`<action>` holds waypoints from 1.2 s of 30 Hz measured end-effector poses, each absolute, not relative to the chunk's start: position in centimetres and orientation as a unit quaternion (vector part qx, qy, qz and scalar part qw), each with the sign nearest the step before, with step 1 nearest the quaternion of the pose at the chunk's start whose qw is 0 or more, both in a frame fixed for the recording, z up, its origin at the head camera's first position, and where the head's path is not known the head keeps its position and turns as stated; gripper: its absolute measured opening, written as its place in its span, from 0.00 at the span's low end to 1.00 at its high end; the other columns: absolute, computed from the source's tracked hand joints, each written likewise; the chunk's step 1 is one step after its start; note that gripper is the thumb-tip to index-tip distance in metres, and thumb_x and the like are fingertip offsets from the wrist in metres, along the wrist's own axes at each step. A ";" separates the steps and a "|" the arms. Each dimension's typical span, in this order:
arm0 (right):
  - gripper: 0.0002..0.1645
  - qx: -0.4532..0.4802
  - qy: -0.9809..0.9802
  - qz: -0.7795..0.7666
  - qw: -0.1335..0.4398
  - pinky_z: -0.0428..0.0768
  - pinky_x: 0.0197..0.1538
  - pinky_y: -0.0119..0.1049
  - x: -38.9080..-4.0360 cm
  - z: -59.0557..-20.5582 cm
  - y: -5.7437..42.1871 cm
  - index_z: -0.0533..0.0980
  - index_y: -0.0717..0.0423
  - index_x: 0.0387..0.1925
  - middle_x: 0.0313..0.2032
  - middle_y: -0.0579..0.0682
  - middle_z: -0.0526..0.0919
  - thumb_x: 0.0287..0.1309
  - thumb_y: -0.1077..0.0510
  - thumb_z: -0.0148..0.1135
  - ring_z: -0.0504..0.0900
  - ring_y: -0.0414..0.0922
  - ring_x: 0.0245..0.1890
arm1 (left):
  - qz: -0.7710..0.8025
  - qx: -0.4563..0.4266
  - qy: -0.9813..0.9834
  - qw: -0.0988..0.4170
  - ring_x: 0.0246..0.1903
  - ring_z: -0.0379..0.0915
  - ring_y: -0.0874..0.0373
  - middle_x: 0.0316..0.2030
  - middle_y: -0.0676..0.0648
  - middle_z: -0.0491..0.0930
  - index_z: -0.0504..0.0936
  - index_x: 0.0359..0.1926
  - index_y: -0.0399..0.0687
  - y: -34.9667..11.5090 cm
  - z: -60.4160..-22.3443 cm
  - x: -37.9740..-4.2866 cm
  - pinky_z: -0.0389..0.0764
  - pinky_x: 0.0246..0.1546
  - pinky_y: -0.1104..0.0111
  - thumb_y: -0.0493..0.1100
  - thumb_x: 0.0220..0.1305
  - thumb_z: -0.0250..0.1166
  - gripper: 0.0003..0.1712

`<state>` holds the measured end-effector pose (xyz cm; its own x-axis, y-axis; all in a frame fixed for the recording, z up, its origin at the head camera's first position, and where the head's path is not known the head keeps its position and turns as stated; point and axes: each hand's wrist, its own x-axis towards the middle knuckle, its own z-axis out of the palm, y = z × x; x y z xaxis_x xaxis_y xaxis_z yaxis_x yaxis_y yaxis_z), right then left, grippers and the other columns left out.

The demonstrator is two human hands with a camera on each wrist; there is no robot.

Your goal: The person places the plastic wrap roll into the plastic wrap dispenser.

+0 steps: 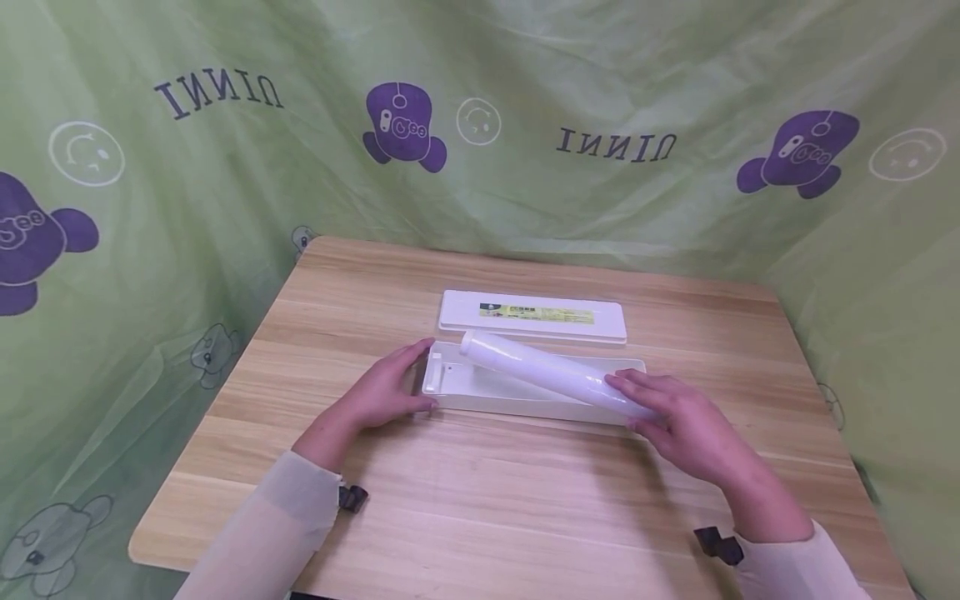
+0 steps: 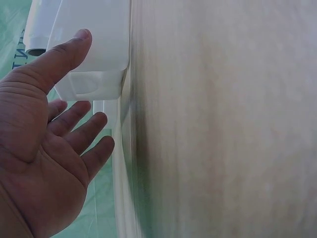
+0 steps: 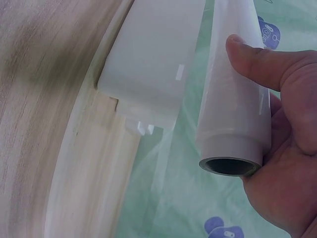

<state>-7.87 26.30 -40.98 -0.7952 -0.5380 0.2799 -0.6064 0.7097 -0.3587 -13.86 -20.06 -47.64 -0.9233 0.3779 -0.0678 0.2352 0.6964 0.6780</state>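
My right hand [image 1: 681,421] grips a white roll of cling film [image 1: 536,367] near its right end. The roll slants over a long white cling film box [image 1: 517,406], its far left end raised above the box. In the right wrist view the thumb lies along the film [image 3: 233,104], and the hollow core faces the camera. At the box's left end, my left hand [image 1: 381,390] spreads around the corners, thumb at the front and a fingertip at the back. The left wrist view shows its fingers [image 2: 79,119] relaxed and apart beside the box end [image 2: 94,84].
Behind the box lies its white lid [image 1: 532,331], bearing a yellow-green label [image 1: 536,313]. Everything is on a wood-grain table [image 1: 465,500] with rounded corners. A green patterned curtain [image 1: 510,200] hangs close around the back and sides.
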 end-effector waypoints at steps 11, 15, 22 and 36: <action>0.43 0.312 -0.923 0.216 0.063 0.79 0.59 0.64 -7.9 -41.2 25.9 0.76 0.43 0.70 0.65 0.57 0.80 0.52 0.65 0.78 0.81 0.63 0.60 | 0.344 0.167 0.918 0.100 0.75 0.59 0.43 0.76 0.43 0.65 0.55 0.82 0.52 -20.0 -47.6 -13.9 0.61 0.75 0.48 0.59 0.50 0.83 0.65; 0.44 0.316 -0.924 0.207 0.056 0.79 0.60 0.64 -7.9 -41.2 25.7 0.76 0.42 0.70 0.65 0.57 0.80 0.52 0.65 0.78 0.80 0.62 0.61 | 0.343 0.169 0.918 0.101 0.75 0.59 0.44 0.76 0.43 0.65 0.55 0.82 0.52 -20.0 -47.6 -13.9 0.60 0.76 0.49 0.59 0.50 0.83 0.65; 0.44 0.325 -0.925 0.192 0.052 0.76 0.63 0.63 -8.2 -41.3 25.4 0.76 0.42 0.70 0.66 0.55 0.80 0.52 0.65 0.78 0.80 0.60 0.62 | 0.345 0.170 0.917 0.101 0.75 0.59 0.43 0.75 0.43 0.66 0.55 0.82 0.52 -20.1 -47.6 -13.9 0.60 0.76 0.49 0.58 0.51 0.82 0.65; 0.45 0.333 -0.922 0.191 0.043 0.68 0.70 0.65 -8.6 -41.2 24.9 0.76 0.40 0.70 0.66 0.53 0.79 0.51 0.67 0.77 0.79 0.56 0.64 | 0.345 0.174 0.917 0.098 0.75 0.60 0.43 0.75 0.43 0.66 0.55 0.82 0.51 -20.1 -47.6 -13.9 0.61 0.75 0.48 0.57 0.51 0.83 0.65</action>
